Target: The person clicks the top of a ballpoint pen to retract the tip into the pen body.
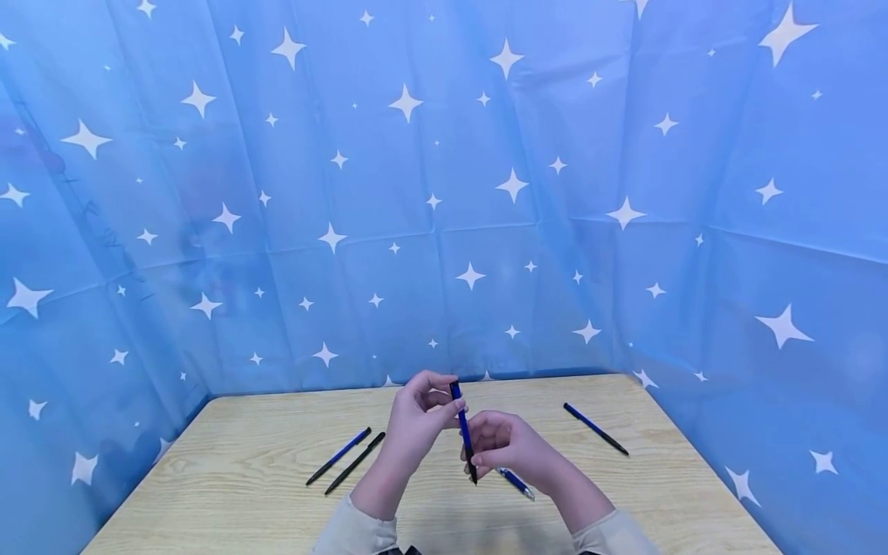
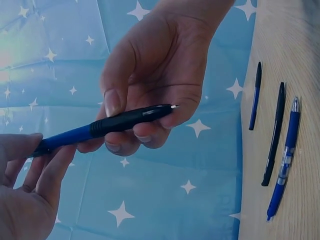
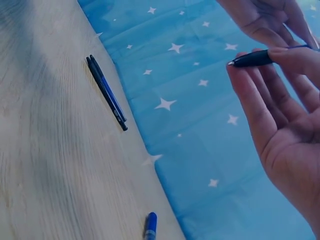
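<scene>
A blue pen with a black grip is held up above the table, tilted steeply, its tip pointing down. My left hand pinches its upper end between thumb and fingers. Lower down, my right hand holds the black grip near the tip, thumb on one side and curled fingers behind. In the left wrist view the pen spans both hands, and a small pale point shows at its tip. The right wrist view shows the black front of the pen on my right fingers.
On the wooden table, a blue-and-black pen and a black pen lie at left. A blue pen with a silver tip lies partly behind my right hand. Another blue-and-black pen is at right. Star-patterned blue curtains surround the table.
</scene>
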Action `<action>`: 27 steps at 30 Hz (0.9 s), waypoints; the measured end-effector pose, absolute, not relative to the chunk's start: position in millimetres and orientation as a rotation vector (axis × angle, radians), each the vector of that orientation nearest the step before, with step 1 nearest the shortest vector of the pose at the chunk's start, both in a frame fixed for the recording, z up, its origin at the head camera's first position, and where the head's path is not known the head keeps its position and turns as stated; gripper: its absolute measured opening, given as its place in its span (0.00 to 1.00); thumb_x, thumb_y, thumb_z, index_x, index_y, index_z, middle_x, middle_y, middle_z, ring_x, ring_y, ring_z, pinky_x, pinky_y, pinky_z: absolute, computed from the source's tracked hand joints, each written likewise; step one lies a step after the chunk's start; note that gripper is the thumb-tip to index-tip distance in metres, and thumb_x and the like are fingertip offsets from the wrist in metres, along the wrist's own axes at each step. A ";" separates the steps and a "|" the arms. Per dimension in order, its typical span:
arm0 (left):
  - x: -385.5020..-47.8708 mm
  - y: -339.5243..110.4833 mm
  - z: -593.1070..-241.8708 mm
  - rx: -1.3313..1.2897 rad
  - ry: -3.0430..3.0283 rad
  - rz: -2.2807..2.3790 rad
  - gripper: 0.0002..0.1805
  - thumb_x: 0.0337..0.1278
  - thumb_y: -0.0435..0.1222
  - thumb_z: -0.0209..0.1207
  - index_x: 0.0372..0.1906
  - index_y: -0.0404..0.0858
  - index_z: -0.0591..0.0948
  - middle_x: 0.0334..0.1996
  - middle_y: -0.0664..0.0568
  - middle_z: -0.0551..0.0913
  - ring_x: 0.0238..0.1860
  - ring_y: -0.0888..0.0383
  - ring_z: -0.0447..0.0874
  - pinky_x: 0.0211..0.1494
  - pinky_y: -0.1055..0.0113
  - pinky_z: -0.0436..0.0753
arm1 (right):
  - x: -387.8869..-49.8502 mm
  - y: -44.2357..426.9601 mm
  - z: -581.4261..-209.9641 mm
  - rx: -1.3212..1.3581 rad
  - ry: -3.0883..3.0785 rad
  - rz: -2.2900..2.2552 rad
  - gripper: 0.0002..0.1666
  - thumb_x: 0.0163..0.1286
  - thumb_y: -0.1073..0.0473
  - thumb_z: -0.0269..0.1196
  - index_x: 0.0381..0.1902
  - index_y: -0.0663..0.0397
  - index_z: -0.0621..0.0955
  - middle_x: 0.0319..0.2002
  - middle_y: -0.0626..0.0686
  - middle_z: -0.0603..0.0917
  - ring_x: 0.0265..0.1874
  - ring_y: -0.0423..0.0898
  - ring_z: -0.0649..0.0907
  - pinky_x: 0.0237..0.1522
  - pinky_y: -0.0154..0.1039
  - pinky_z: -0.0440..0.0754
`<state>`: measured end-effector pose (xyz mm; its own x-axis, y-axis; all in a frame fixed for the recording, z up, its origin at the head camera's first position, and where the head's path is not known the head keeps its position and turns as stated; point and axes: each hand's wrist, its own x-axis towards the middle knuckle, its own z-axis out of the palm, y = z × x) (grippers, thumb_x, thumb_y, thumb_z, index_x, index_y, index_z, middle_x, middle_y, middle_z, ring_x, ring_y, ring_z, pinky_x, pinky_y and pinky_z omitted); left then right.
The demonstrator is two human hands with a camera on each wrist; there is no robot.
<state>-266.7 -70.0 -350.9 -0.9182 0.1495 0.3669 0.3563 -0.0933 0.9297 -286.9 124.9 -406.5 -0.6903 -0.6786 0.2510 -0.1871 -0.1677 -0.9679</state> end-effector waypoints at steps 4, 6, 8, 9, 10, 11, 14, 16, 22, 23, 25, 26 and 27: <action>-263.3 -68.8 -348.4 -0.546 -1.975 -2.183 0.18 0.58 0.24 0.63 0.54 0.34 0.76 0.41 0.41 0.79 0.40 0.49 0.84 0.41 0.56 0.85 | -285.1 128.9 -401.4 -1.025 1.732 -1.913 0.17 0.66 0.73 0.60 0.52 0.58 0.77 0.39 0.57 0.84 0.38 0.51 0.86 0.40 0.48 0.85; -262.3 -68.9 -347.9 -0.543 -1.970 -2.187 0.20 0.58 0.25 0.63 0.55 0.35 0.75 0.41 0.41 0.78 0.41 0.49 0.84 0.41 0.55 0.85 | -284.9 130.5 -399.4 -1.030 1.735 -1.905 0.17 0.66 0.72 0.61 0.53 0.59 0.77 0.39 0.57 0.84 0.38 0.51 0.86 0.39 0.47 0.85; -261.8 -69.8 -348.0 -0.530 -1.983 -2.178 0.21 0.57 0.25 0.64 0.55 0.36 0.75 0.41 0.41 0.79 0.41 0.49 0.84 0.42 0.56 0.85 | -285.1 132.4 -398.2 -1.037 1.743 -1.893 0.18 0.66 0.72 0.61 0.53 0.61 0.76 0.40 0.57 0.84 0.37 0.50 0.86 0.39 0.46 0.85; -261.8 -70.5 -348.3 -0.526 -1.995 -2.170 0.21 0.57 0.25 0.65 0.55 0.36 0.75 0.40 0.42 0.79 0.41 0.49 0.84 0.43 0.56 0.85 | -285.3 133.6 -397.9 -1.039 1.744 -1.886 0.18 0.66 0.72 0.61 0.54 0.62 0.75 0.40 0.57 0.84 0.37 0.50 0.86 0.38 0.46 0.85; -261.8 -71.5 -348.5 -0.526 -2.007 -2.161 0.22 0.56 0.26 0.65 0.55 0.36 0.75 0.40 0.42 0.80 0.41 0.50 0.84 0.44 0.57 0.85 | -285.7 134.9 -397.8 -1.042 1.742 -1.877 0.19 0.66 0.72 0.61 0.54 0.62 0.75 0.40 0.56 0.84 0.37 0.50 0.86 0.38 0.46 0.85; -261.8 -72.8 -348.7 -0.526 -2.019 -2.151 0.23 0.56 0.26 0.66 0.56 0.36 0.75 0.40 0.43 0.80 0.42 0.50 0.84 0.44 0.57 0.85 | -286.2 136.3 -397.8 -1.044 1.735 -1.868 0.19 0.66 0.73 0.61 0.55 0.62 0.75 0.40 0.56 0.84 0.37 0.51 0.86 0.38 0.45 0.85; -262.4 -78.7 -349.9 -0.544 -2.053 -2.120 0.26 0.55 0.25 0.66 0.60 0.36 0.73 0.41 0.43 0.80 0.43 0.50 0.83 0.45 0.58 0.84 | -287.5 141.1 -399.0 -1.059 1.707 -1.854 0.21 0.67 0.73 0.60 0.57 0.62 0.73 0.42 0.56 0.83 0.38 0.52 0.86 0.39 0.45 0.85; -262.9 -83.9 -351.4 -0.572 -2.067 -2.106 0.29 0.56 0.25 0.65 0.63 0.36 0.70 0.42 0.43 0.79 0.43 0.49 0.83 0.46 0.58 0.84 | -288.5 144.6 -400.2 -1.064 1.697 -1.852 0.22 0.67 0.73 0.59 0.58 0.61 0.73 0.44 0.58 0.83 0.39 0.53 0.86 0.38 0.45 0.85; -264.0 -97.2 -361.3 -0.613 -2.196 -2.043 0.31 0.59 0.28 0.64 0.66 0.38 0.67 0.44 0.41 0.79 0.42 0.49 0.83 0.44 0.60 0.84 | -292.3 160.4 -402.9 -0.994 1.821 -1.819 0.24 0.69 0.70 0.60 0.61 0.64 0.70 0.46 0.69 0.80 0.38 0.53 0.85 0.38 0.45 0.85; -264.1 -98.5 -362.9 -0.621 -2.221 -2.027 0.30 0.59 0.29 0.64 0.66 0.38 0.68 0.44 0.41 0.79 0.42 0.50 0.83 0.44 0.60 0.84 | -293.2 163.6 -403.5 -0.975 1.852 -1.809 0.24 0.69 0.70 0.60 0.61 0.64 0.70 0.46 0.69 0.79 0.38 0.53 0.85 0.38 0.46 0.85; -263.9 -101.2 -365.9 -0.628 -2.279 -1.984 0.29 0.59 0.31 0.65 0.64 0.39 0.70 0.44 0.41 0.79 0.41 0.51 0.83 0.43 0.61 0.84 | -295.0 169.7 -405.0 -0.943 1.905 -1.791 0.24 0.69 0.70 0.60 0.62 0.63 0.70 0.46 0.67 0.79 0.38 0.54 0.85 0.38 0.48 0.85; -263.5 -102.8 -367.2 -0.629 -2.309 -1.964 0.28 0.59 0.32 0.65 0.63 0.40 0.71 0.44 0.43 0.79 0.41 0.51 0.83 0.42 0.61 0.84 | -296.2 172.4 -406.5 -0.929 1.925 -1.785 0.25 0.68 0.70 0.60 0.62 0.63 0.70 0.46 0.66 0.80 0.37 0.53 0.85 0.38 0.48 0.85; -263.3 -104.7 -368.5 -0.632 -2.338 -1.945 0.26 0.59 0.32 0.65 0.63 0.40 0.72 0.44 0.43 0.79 0.41 0.52 0.83 0.42 0.61 0.84 | -297.7 174.7 -408.3 -0.919 1.931 -1.783 0.25 0.68 0.71 0.60 0.62 0.63 0.70 0.47 0.68 0.79 0.37 0.53 0.85 0.38 0.49 0.85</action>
